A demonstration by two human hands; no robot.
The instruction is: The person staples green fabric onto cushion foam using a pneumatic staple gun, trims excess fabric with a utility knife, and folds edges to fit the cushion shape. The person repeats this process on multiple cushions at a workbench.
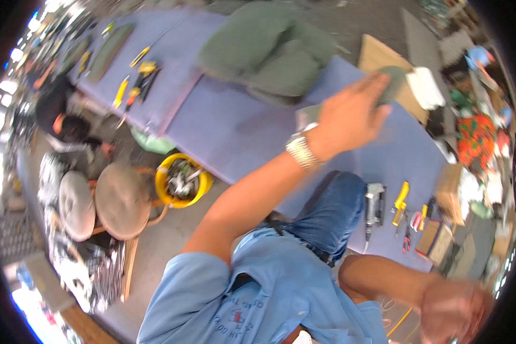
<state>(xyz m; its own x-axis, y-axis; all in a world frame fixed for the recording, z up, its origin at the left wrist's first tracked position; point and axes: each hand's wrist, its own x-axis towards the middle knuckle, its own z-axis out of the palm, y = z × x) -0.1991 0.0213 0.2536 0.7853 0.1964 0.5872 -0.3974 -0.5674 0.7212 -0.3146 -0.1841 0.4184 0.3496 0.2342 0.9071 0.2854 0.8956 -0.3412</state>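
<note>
My left hand (352,117), with a metal watch (301,150) at the wrist, reaches across the blue-covered table. Its fingers are stretched out over a narrow dark green padded piece (393,83); the palm hides the middle of that piece, and whether it presses on it I cannot tell. Beyond the hand lies a large dark green cushion (269,54) with folds in its cover. My right hand (456,312) is off the table at the lower right, smeared by motion, so its fingers cannot be made out. My jeans-clad leg (335,206) is against the table.
A staple gun (375,203), a yellow cutter (401,203) and pliers (407,235) lie on the table's right. More yellow-handled tools (140,83) lie far left. On the floor are a yellow bucket (161,180) of scraps and round-seated stools (122,200). A co-worker (57,112) bends at left.
</note>
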